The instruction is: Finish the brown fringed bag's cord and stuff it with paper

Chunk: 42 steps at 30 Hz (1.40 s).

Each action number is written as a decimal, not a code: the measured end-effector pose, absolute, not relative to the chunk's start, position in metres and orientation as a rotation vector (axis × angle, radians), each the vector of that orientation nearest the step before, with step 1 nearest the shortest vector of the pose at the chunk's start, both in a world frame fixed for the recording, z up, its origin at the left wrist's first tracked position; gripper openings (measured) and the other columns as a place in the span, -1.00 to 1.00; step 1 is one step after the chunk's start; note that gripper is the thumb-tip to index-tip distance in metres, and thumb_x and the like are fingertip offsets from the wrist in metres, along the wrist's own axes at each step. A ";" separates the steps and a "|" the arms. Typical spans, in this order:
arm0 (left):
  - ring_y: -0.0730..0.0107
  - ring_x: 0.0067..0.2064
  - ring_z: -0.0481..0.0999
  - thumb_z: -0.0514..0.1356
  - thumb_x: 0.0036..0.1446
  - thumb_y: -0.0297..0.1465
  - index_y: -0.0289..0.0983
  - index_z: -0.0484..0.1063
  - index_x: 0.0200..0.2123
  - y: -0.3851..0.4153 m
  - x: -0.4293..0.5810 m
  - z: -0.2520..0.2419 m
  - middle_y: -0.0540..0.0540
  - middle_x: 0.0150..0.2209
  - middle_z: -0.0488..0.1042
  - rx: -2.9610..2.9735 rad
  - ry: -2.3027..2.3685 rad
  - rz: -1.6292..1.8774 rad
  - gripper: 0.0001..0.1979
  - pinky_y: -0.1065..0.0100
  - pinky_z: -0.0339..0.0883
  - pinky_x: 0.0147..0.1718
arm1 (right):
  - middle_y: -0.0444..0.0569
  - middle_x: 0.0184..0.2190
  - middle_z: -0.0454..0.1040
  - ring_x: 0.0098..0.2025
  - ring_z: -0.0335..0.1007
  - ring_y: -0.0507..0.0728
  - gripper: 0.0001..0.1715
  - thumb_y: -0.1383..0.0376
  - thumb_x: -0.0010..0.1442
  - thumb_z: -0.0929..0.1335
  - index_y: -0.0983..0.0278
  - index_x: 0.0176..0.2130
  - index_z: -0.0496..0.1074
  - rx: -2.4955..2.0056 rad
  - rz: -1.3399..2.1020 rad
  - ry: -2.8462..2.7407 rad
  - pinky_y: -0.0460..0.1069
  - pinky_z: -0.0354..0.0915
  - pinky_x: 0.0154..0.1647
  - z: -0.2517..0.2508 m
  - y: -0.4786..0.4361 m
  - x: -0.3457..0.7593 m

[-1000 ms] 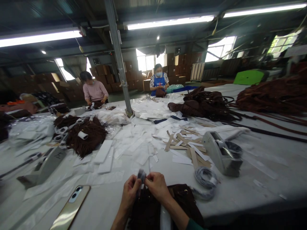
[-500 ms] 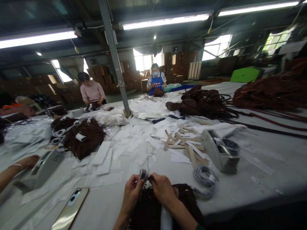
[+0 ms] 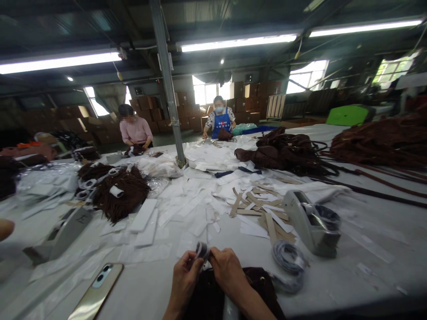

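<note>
At the near edge of the table a dark brown bag (image 3: 263, 284) lies under both my hands, with a pale strip along its middle. My left hand (image 3: 186, 272) pinches a small dark loop with a whitish wrapping (image 3: 202, 250), which stands up above the bag. Close beside it, my right hand (image 3: 228, 269) has its fingers closed at the loop's right side; what exactly they grip is hidden. Right of the bag lies a grey coiled strap (image 3: 288, 258), and a grey tape dispenser (image 3: 312, 224) stands behind that.
A phone (image 3: 96, 291) and another tape dispenser (image 3: 58, 235) are at left, near a person's partly visible arm (image 3: 6, 229). Paper strips (image 3: 256, 206) litter the middle. Brown bags (image 3: 122, 191) are piled around. Two people work across the table; a metal post (image 3: 168, 89) rises there.
The view has tilted up slightly. The neighbour's hand at left has drawn back from the tape dispenser. My hands keep hold at the loop, with little shift.
</note>
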<state>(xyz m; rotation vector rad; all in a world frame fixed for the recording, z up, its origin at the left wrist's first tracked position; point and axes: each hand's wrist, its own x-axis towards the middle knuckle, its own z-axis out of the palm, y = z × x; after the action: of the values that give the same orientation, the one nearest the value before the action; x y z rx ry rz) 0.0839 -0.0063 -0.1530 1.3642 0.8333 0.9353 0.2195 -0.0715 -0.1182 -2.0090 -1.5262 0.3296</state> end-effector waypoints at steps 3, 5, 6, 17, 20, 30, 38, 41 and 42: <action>0.52 -0.55 0.21 0.33 -0.01 -0.15 -0.30 0.40 -0.45 -0.005 0.085 -0.158 0.07 -0.58 0.29 1.340 0.852 0.951 -0.67 0.50 0.07 -0.58 | 0.09 -0.47 0.50 -0.36 0.41 0.18 -0.73 0.32 0.25 0.24 0.29 -0.45 0.41 -2.084 0.291 -1.465 0.00 0.13 -0.29 -0.123 -0.067 0.217; 0.51 -0.54 0.22 0.34 -0.03 -0.15 -0.30 0.41 -0.45 -0.005 0.085 -0.159 0.06 -0.57 0.32 1.340 0.849 0.965 -0.68 0.50 0.09 -0.57 | 0.07 -0.51 0.48 -0.41 0.40 0.17 -0.70 0.31 0.26 0.23 0.29 -0.48 0.39 -2.111 0.293 -1.414 -0.01 0.12 -0.35 -0.127 -0.064 0.215; 0.51 -0.53 0.23 0.34 -0.03 -0.16 -0.30 0.42 -0.45 -0.005 0.086 -0.158 0.05 -0.57 0.32 1.336 0.841 0.968 -0.68 0.50 0.10 -0.57 | 0.04 -0.55 0.46 -0.43 0.38 0.15 -0.67 0.30 0.27 0.22 0.29 -0.50 0.37 -2.107 0.305 -1.401 -0.02 0.11 -0.38 -0.128 -0.064 0.214; 0.53 -0.58 0.22 0.33 -0.02 -0.21 -0.30 0.43 -0.47 -0.008 0.081 -0.147 0.06 -0.59 0.34 1.218 0.795 0.987 -0.73 0.50 0.09 -0.61 | -0.02 -0.34 0.53 -0.26 0.44 0.16 -0.63 0.12 0.28 0.21 0.25 -0.24 0.51 -1.526 0.728 -1.469 -0.03 0.30 -0.19 -0.118 -0.078 0.224; 0.52 -0.55 0.23 0.32 -0.02 -0.28 -0.31 0.45 -0.48 -0.008 0.083 -0.147 0.02 -0.56 0.39 1.244 0.772 0.995 -0.79 0.49 0.10 -0.58 | 0.01 -0.46 0.53 -0.38 0.45 0.18 -0.62 0.07 0.21 0.26 0.25 -0.32 0.52 -1.683 0.615 -1.309 -0.01 0.31 -0.31 -0.124 -0.072 0.223; 0.49 -0.55 0.27 0.34 -0.08 -0.33 -0.30 0.39 -0.58 -0.004 0.079 -0.141 0.03 -0.62 0.36 1.117 0.771 1.067 -0.78 0.47 0.12 -0.54 | 0.04 -0.32 0.58 -0.22 0.49 0.23 -0.44 -0.04 0.11 0.35 0.30 -0.07 0.51 -1.458 0.984 -1.285 0.06 0.39 -0.16 -0.129 -0.067 0.219; 0.55 -0.59 0.21 0.32 -0.04 -0.36 -0.31 0.36 -0.55 -0.001 0.080 -0.149 0.06 -0.66 0.32 1.154 0.762 0.974 -0.79 0.48 0.03 -0.58 | -0.05 -0.56 0.52 -0.52 0.46 0.16 -0.64 0.01 0.13 0.30 0.21 -0.39 0.48 -1.825 0.672 -1.292 -0.03 0.33 -0.45 -0.134 -0.068 0.223; 0.58 -0.60 0.24 0.32 -0.03 -0.36 -0.28 0.28 -0.47 -0.001 0.078 -0.149 0.08 -0.59 0.36 1.094 0.700 1.006 -0.76 0.51 0.05 -0.60 | -0.04 -0.52 0.53 -0.47 0.47 0.18 -0.58 -0.01 0.13 0.31 0.25 -0.27 0.53 -1.737 0.773 -1.206 -0.01 0.36 -0.40 -0.126 -0.066 0.209; 0.58 -0.61 0.26 0.33 -0.04 -0.36 -0.25 0.24 -0.42 -0.001 0.078 -0.149 0.08 -0.55 0.39 1.040 0.674 1.029 -0.73 0.52 0.05 -0.63 | -0.01 -0.43 0.56 -0.37 0.49 0.19 -0.56 -0.01 0.13 0.32 0.26 -0.21 0.53 -1.652 0.849 -1.191 0.01 0.39 -0.30 -0.124 -0.067 0.207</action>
<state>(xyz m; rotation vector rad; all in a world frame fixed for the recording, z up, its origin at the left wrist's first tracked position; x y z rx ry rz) 0.0778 -0.0008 -0.1488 1.0401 0.6745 1.0287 0.2070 -0.0666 -0.1235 -1.6523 -1.1913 0.8491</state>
